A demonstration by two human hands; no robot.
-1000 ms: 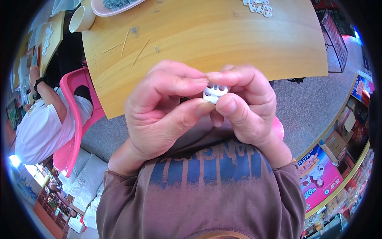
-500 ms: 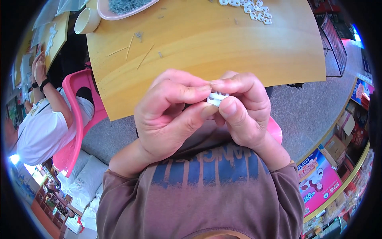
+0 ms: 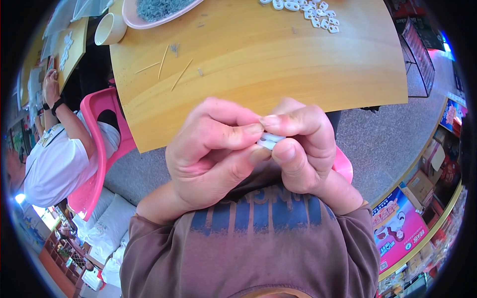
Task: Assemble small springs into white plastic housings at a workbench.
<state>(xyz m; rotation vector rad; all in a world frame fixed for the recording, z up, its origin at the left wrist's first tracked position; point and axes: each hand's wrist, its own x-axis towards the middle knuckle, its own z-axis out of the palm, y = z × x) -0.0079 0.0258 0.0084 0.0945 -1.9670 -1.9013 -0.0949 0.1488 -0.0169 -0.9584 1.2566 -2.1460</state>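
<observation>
A small white plastic piece with oval holes [image 3: 269, 141] is pinched between my two hands, just off the near edge of the table. From one side, the thumb and forefinger of my left hand [image 3: 211, 149] press on it. My right hand [image 3: 310, 144] grips the other side with its thumb below and forefinger on top. Fingertips cover most of the piece, so its ends and anything inside it are hidden. Similar white pieces [image 3: 325, 23] lie loose in a group at the far right of the table.
On the wooden table [image 3: 248, 69] stand a pink basin [image 3: 171, 21] of tiny grey coils and a cream cup [image 3: 110, 30]. Thin wooden sticks [image 3: 182, 74] and loose grey bits [image 3: 200, 72] lie nearer. Leftward, another person [image 3: 59, 159] sits on a pink chair [image 3: 97, 164].
Both hands have come slightly lower, toward my body, still holding the white piece. The piece has tilted, and its holes show less. The other person's arm has shifted slightly.
</observation>
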